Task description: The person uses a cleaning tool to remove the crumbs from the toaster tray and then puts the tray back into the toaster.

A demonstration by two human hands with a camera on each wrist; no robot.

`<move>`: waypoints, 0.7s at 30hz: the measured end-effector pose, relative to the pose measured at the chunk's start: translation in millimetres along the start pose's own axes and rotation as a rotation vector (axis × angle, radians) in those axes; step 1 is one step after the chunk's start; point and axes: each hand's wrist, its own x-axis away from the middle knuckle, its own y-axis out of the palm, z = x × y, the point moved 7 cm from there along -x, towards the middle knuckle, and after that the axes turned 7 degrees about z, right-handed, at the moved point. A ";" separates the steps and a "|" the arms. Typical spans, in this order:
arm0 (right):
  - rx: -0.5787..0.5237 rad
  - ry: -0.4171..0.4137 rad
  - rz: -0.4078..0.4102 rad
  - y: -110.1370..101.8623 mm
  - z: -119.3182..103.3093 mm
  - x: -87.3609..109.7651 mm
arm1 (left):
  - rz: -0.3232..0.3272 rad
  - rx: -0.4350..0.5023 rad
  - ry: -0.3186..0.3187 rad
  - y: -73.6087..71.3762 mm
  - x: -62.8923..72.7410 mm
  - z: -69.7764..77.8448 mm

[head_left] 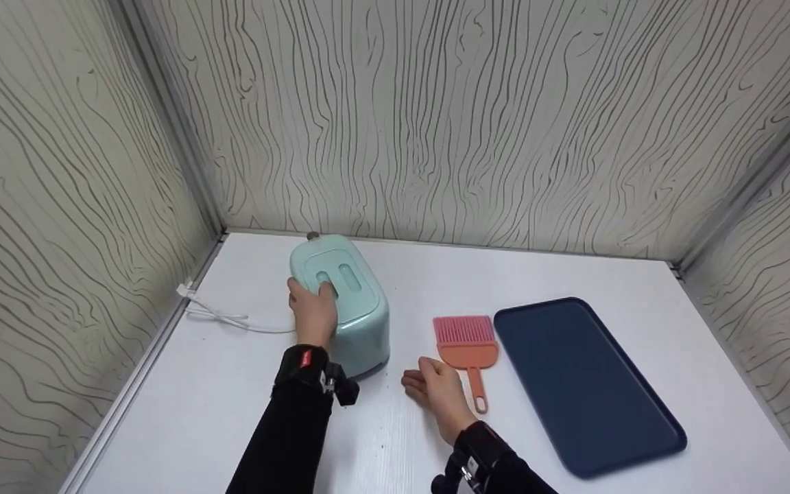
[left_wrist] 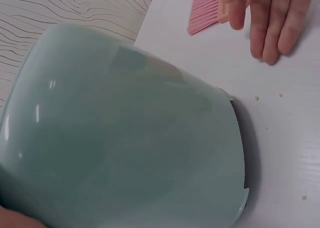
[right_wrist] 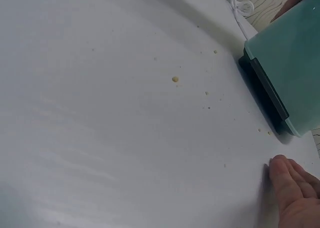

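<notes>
A mint-green two-slot toaster (head_left: 362, 342) stands on the left half of the white table. My left hand (head_left: 315, 314) grips it by its top near end, thumb at one slot and fingers over the left side. In the left wrist view the toaster's glossy wall (left_wrist: 120, 128) covers most of the picture. Close to its near right corner is my right hand (head_left: 441, 394), holding nothing, its fingers fairly straight and together. Small yellowish crumbs (right_wrist: 175, 79) lie scattered on the table beside the toaster. Whether its base is fully down, I cannot tell.
An orange hand brush (head_left: 469, 355) with pink bristles lies just right of my right hand. Beyond it is a dark blue rectangular tray (head_left: 587, 391). The toaster's white cord (head_left: 230, 320) runs left to the table edge. Patterned walls (head_left: 436, 123) enclose the back and sides.
</notes>
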 end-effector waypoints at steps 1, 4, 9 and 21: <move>-0.022 0.013 0.001 0.9 1.9 -0.6 | 0.007 0.000 0.003 0.3 0.6 0.4; -0.079 0.037 -0.004 5.5 6.5 -1.8 | 0.018 0.009 -0.005 1.4 2.4 0.6; -0.148 0.071 -0.017 17.1 13.3 -2.0 | 0.034 0.025 -0.016 3.2 4.0 0.3; -0.241 0.143 -0.058 38.3 21.1 -0.9 | 0.081 0.070 0.021 7.4 8.4 2.0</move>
